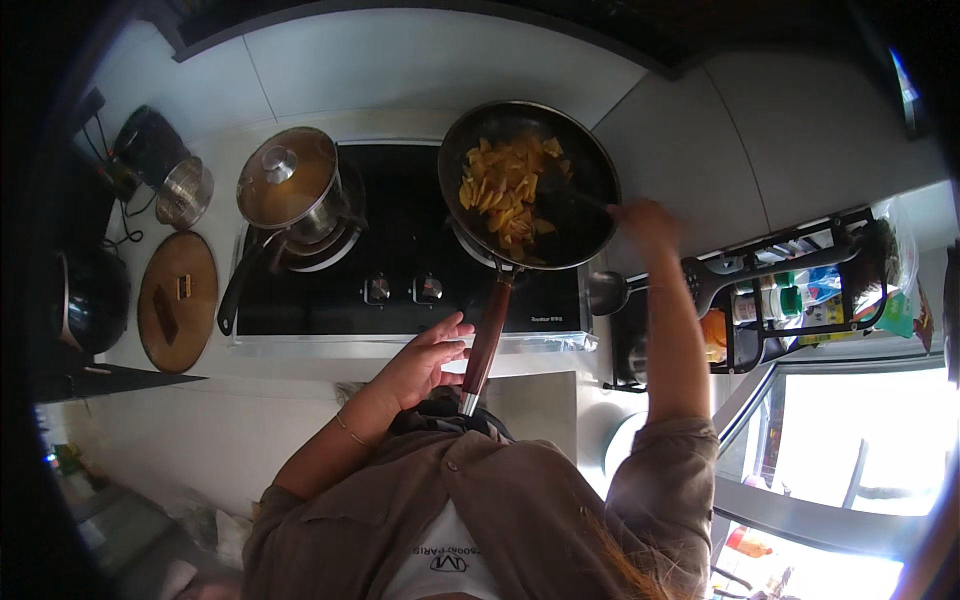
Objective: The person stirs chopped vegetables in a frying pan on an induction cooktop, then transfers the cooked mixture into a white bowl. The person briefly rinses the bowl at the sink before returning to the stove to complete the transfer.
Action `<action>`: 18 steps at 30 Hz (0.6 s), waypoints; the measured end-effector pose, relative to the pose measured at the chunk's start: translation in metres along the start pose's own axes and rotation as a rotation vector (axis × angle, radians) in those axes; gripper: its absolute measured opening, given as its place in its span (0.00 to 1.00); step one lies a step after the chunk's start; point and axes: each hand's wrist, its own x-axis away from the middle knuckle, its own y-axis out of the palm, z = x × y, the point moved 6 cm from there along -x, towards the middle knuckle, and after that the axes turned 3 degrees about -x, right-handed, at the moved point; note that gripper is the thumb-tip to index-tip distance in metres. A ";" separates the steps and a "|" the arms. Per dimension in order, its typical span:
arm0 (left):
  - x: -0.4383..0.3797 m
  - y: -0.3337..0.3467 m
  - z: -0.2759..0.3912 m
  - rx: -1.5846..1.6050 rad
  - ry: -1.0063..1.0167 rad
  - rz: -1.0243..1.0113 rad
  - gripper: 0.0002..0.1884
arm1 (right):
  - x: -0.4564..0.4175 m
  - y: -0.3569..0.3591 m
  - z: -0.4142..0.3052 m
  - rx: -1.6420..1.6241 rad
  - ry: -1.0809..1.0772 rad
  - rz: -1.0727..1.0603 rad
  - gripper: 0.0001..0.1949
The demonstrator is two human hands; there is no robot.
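A black frying pan (592, 157) stands over the right burner, its reddish-brown handle (489, 334) pointing towards me. Thin yellowish food slices (510, 184) are heaped in the left and middle of the pan. My right hand (646, 223), slightly blurred, is closed around a dark utensil (581, 196) at the pan's right rim; the utensil's far end lies in the dark pan and is hard to make out. My left hand (433, 358) is beside the left side of the pan handle, fingers spread and not wrapped around it.
On the left burner stands a lidded steel saucepan (319, 221). Left of the black gas hob (397, 225) are a round brown lid (180, 337), a steel strainer (185, 193) and a dark rounded appliance (96, 301). A ladle (609, 292) and a black rack (765, 330) with bottles are at the right.
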 end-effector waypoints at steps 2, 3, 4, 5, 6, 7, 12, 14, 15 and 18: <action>0.005 -0.002 0.008 -0.032 0.015 0.048 0.36 | 0.012 -0.008 -0.043 -0.090 -0.014 0.108 0.19; 0.007 -0.004 0.011 -0.045 0.023 0.075 0.36 | 0.017 -0.017 -0.055 -0.055 -0.042 0.124 0.18; 0.008 -0.009 0.012 -0.016 0.034 0.099 0.33 | 0.024 -0.032 -0.065 -0.014 -0.069 0.137 0.18; 0.007 -0.015 0.012 0.017 0.042 0.121 0.30 | 0.032 -0.048 -0.070 0.031 -0.096 0.147 0.17; 0.007 -0.021 0.010 0.055 0.050 0.144 0.28 | 0.041 -0.063 -0.072 0.052 -0.143 0.171 0.17; 0.008 -0.024 0.010 0.074 0.068 0.139 0.29 | 0.052 -0.078 -0.072 0.074 -0.191 0.194 0.17; 0.004 -0.032 0.015 0.146 0.112 0.139 0.30 | 0.061 -0.107 -0.040 0.326 -0.236 0.048 0.16; 0.006 -0.033 0.015 0.150 0.118 0.155 0.30 | 0.053 -0.101 -0.030 0.445 -0.222 -0.112 0.17; 0.006 -0.032 0.017 0.144 0.122 0.156 0.31 | 0.050 -0.096 -0.024 0.399 -0.196 -0.172 0.17; 0.008 -0.034 0.022 0.141 0.141 0.167 0.31 | 0.049 -0.067 -0.019 0.179 -0.137 -0.296 0.17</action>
